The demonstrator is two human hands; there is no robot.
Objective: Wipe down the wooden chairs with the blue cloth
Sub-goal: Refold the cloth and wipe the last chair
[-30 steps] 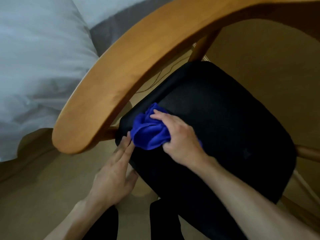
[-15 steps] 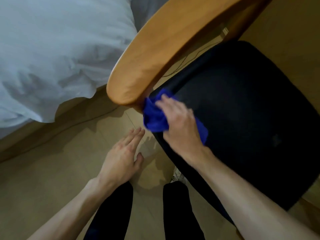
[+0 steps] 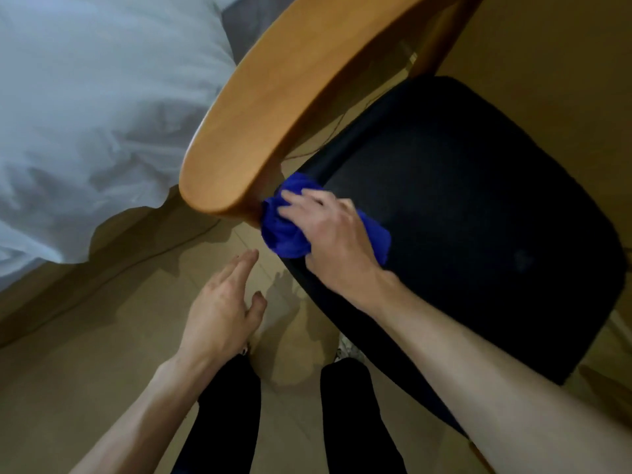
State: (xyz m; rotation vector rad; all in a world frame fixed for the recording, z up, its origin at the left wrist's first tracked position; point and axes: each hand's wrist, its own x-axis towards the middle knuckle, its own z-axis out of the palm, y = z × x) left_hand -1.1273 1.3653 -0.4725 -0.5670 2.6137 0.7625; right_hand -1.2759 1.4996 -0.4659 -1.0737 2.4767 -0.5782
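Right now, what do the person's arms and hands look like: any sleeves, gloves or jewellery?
Both forearms are bare to the frame edge, with no sleeves showing. The left hand and right hand wear no gloves, and no rings, watch or bracelets are visible. No markings show. Below the arms, the legs are in black trousers.

- The blue cloth (image 3: 285,230) is bunched; the right hand (image 3: 333,239) covers its middle, so only its two ends show.
- The right fingers (image 3: 301,200) are motion-blurred.
- The wooden backrest (image 3: 273,118) hides the chair post the cloth presses against, and runs off the top edge.
- The black seat (image 3: 478,217) is partly covered by the right forearm.
- The white bedding (image 3: 85,114) is cut off at the left and top edges.
- Both forearms and the dark trouser legs (image 3: 232,415) leave the bottom edge.
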